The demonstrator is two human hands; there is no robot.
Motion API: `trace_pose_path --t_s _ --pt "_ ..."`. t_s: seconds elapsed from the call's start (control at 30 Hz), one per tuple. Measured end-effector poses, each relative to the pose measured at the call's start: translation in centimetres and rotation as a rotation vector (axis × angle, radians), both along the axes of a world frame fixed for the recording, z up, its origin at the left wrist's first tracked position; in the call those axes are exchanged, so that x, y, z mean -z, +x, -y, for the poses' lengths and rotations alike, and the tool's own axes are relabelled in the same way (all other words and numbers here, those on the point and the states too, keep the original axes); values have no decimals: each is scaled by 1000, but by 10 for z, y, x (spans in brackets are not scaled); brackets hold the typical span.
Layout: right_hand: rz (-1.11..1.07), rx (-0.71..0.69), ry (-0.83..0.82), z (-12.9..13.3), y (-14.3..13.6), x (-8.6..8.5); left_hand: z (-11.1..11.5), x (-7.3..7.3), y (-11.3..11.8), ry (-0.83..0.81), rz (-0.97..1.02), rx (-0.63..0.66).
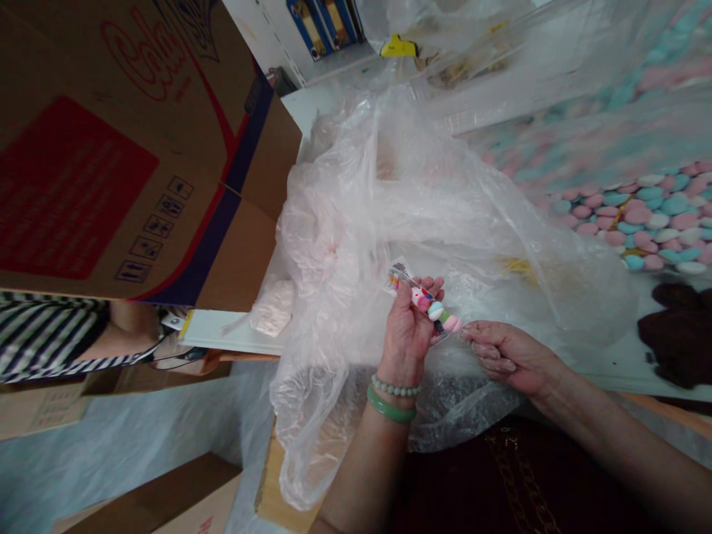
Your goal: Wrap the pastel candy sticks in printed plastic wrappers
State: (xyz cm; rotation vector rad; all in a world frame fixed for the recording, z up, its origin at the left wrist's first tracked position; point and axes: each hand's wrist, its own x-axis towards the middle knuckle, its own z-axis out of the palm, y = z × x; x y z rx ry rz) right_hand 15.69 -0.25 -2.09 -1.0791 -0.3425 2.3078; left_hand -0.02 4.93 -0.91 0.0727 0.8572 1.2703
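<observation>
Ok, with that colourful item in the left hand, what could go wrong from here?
1. The small labelled item lies across the left hand with its pink end sticking out, so it might slip and be hard to spot among the crumpled clear plastic.
2. That plastic hangs over the near edge of the table; a forearm could snag it and drag it down.
3. A dropped piece might get confused with the similarly coloured pastel pieces at right.

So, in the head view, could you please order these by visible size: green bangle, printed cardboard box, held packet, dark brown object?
1. Printed cardboard box
2. Dark brown object, cut by frame edge
3. Held packet
4. Green bangle
</observation>
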Motion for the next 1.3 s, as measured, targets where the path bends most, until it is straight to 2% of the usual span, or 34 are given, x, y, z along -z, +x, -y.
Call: trace_pose_path --t_s 0.1,0.27,0.3,0.37,0.47,0.57,0.67,0.77,0.87,0.97,1.1,1.2,1.3 --pt "258 11 167 3 -3 -3 1 -2 4 -13 -58 12" --pt "885 -36 761 13 -8 -6 3 -3 11 -23 -127 2" --pt "955 -46 853 14 -9 -6 3 -3 12 -22 -137 4" --pt "1003 -38 930 16 -9 -6 4 -1 12 -14 -138 20" --pt "905 48 797 13 -7 -7 6 1 11 11 -96 57" --pt "627 123 493 6 -7 -11 8 1 10 25 -71 71" --pt "358 102 246 2 -10 -13 9 -1 10 30 -80 85" --pt "105 59 89 3 -13 -10 10 -4 11 27 -93 108" --pt "-90 105 -32 4 -15 -3 12 -4 13 26 -97 137" --pt "-77 161 -10 3 -16 0 15 -2 17 61 -88 127" --pt "88 186 143 3 -19 -5 16 2 18 21 -35 146" --pt "132 152 180 2 -16 -9 12 1 8 -34 7 236" --pt "61 85 139 1 -10 -10 4 -2 -6 17 51 210"
